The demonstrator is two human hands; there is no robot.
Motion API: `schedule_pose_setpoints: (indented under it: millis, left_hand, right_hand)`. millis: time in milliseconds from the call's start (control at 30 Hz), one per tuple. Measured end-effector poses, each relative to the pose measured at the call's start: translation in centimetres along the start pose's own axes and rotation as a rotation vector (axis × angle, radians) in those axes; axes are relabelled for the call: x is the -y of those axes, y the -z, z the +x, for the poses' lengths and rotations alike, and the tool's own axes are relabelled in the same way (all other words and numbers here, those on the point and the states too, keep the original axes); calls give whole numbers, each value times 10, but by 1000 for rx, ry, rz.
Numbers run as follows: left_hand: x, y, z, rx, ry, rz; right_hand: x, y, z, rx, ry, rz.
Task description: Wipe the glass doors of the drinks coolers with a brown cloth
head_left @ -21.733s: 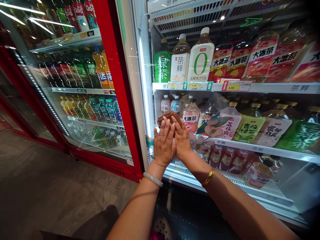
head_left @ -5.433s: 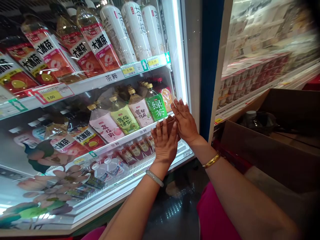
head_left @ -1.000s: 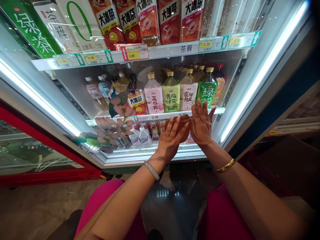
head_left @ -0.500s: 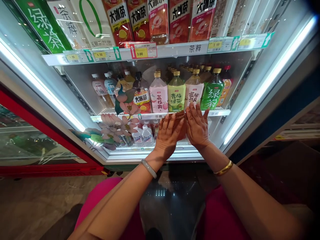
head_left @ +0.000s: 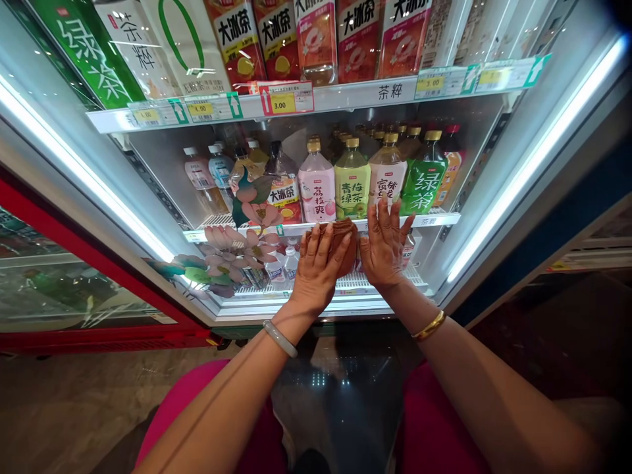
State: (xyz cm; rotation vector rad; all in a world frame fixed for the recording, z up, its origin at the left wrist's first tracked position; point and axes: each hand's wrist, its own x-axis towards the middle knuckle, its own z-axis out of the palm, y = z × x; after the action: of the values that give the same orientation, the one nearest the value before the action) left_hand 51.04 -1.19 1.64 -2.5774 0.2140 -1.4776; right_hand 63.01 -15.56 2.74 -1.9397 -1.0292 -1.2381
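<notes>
A folded brown cloth (head_left: pixel 349 247) is pressed flat against the glass door of a lit drinks cooler. My left hand (head_left: pixel 318 266) lies over the cloth's left part, fingers spread and pointing up. To the right of the cloth, my right hand (head_left: pixel 385 250) rests on the glass with its fingers apart and nothing in it. Behind the glass stand a pink-labelled bottle (head_left: pixel 316 187), a yellow-green one (head_left: pixel 352 184) and a green one (head_left: pixel 423 181). A flower decal (head_left: pixel 232 253) is on the glass left of my hands.
Price tags line the upper shelf edge (head_left: pixel 345 97), with larger bottles and cartons above it. A red-framed cooler (head_left: pixel 113 339) stands at the left. Below are my knees in magenta and a dark, shiny surface (head_left: pixel 340 395).
My left hand and the cloth have slid a little left across the glass. My right hand has shifted slightly left too, and a gap now shows between it and the cloth.
</notes>
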Motion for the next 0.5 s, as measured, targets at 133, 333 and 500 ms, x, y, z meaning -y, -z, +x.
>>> schedule_pose_setpoints:
  millis: [133, 333, 500]
  left_hand:
    - [14, 15, 9, -31, 152, 1]
    - [2, -1, -11, -8, 26, 12]
    - [2, 0, -8, -33, 82, 14]
  right_hand:
    - [-2, -9, -1, -37, 0, -32]
    - [-2, -19, 0, -110, 15, -76]
    - [-1, -19, 1, -114, 21, -115]
